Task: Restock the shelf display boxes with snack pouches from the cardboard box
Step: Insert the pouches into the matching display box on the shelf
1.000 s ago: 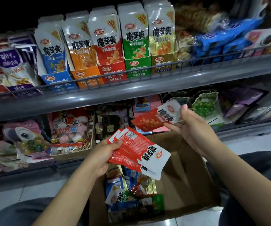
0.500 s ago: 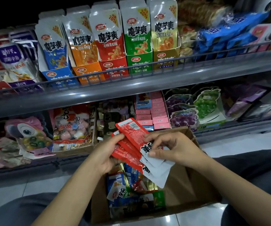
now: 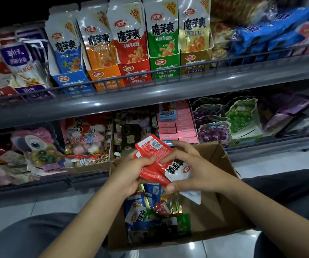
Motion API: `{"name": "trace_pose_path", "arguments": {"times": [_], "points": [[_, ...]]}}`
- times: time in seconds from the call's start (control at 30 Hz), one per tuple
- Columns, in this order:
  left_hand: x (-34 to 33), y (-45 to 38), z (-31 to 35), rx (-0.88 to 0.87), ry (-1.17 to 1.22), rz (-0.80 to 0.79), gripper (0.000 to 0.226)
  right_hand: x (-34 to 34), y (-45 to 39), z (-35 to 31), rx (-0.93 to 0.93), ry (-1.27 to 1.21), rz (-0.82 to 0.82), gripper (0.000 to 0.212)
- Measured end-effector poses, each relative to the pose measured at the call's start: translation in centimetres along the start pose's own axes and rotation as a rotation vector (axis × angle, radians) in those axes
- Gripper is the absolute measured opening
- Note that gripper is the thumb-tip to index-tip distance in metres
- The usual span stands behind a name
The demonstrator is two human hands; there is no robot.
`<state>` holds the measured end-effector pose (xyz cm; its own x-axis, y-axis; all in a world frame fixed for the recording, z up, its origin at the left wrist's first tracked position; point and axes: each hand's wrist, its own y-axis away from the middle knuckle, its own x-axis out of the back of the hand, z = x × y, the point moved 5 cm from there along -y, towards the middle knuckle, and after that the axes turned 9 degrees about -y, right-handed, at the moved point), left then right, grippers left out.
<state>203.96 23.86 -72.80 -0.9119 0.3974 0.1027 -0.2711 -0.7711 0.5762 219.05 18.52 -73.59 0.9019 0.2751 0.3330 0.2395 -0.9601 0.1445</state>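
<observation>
Now, from the head camera, we have a fan of red pouches (image 3: 156, 161) held over the open cardboard box (image 3: 230, 207), just below the lower shelf. Our left hand (image 3: 129, 172) grips the stack from its left edge, thumb curled over the top pouch. Our right hand (image 3: 192, 170) pinches the white ends, fingers above and thumb below. More pouches (image 3: 150, 211), blue, green and red, lie loose along the box's left side. Up on the top shelf, behind the wire rail, stands the red display box (image 3: 134, 73), between the orange one and the green one. These pouches look light, soft and slick, so we judge they could slide apart; squaring them and gripping the stack across its middle seems safest.
</observation>
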Motion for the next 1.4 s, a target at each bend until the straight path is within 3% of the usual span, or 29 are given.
{"name": "trace_pose_path", "arguments": {"times": [0.13,0.23,0.33,0.4,0.5,0.6,0.7,0.87,0.97,1.03,1.13,1.2,1.33,1.4], "points": [[-0.2,0.1,0.3,0.025,0.108,-0.015,0.022,-1.2,-0.1,0.3,-0.053,-0.037,-0.046,0.073],[-0.5,0.5,0.8,-0.015,0.273,-0.154,0.038,-0.9,-0.5,0.3,-0.038,-0.147,-0.017,0.075],[-0.7,1.2,1.1,-0.125,0.197,-0.263,0.049,-0.1,-0.6,0.0,-0.062,-0.379,0.017,0.068],[-0.3,1.1,1.0,-0.209,-0.062,-0.151,0.065,0.0,-0.6,0.0,-0.112,-0.581,-0.009,0.063],[1.2,0.3,1.3,-0.3,-0.413,0.14,0.085,-0.9,-0.6,0.7,-0.283,-1.051,-0.168,0.073],[1.2,-0.2,1.6,-0.316,-0.298,0.039,0.066,-1.6,-0.2,0.5,-0.399,-1.282,-0.369,0.075],[0.9,-0.6,1.4,-0.272,-0.197,-0.022,0.055,-1.3,0.4,0.6,-0.414,-1.334,-0.411,0.075],[1.7,-1.2,0.4,-0.099,0.029,0.041,0.055,0.5,0.1,0.7,-0.452,-1.243,-0.202,0.072],[1.8,-1.2,-0.3,-0.03,0.156,0.08,0.043,2.1,-0.3,1.3,-0.377,-0.971,0.087,0.063],[1.4,-1.3,-0.7,-0.004,0.237,0.083,0.041,2.4,-0.4,1.2,-0.276,-0.795,0.19,0.068],[0.6,-0.9,-0.5,-0.054,0.256,0.005,0.055,2.9,-0.1,0.5,-0.154,-0.451,0.28,0.077],[0.1,-0.6,0.0,-0.101,0.191,-0.091,0.058,3.7,0.0,0.0,-0.103,-0.232,0.317,0.072],[-0.7,0.3,0.3,-0.067,0.156,-0.311,0.075,4.6,0.2,-0.6,-0.071,-0.135,0.308,0.051],[-0.8,0.6,0.5,-0.036,0.212,-0.32,0.072,4.9,0.2,-0.6,-0.045,-0.076,0.316,0.052]]}}
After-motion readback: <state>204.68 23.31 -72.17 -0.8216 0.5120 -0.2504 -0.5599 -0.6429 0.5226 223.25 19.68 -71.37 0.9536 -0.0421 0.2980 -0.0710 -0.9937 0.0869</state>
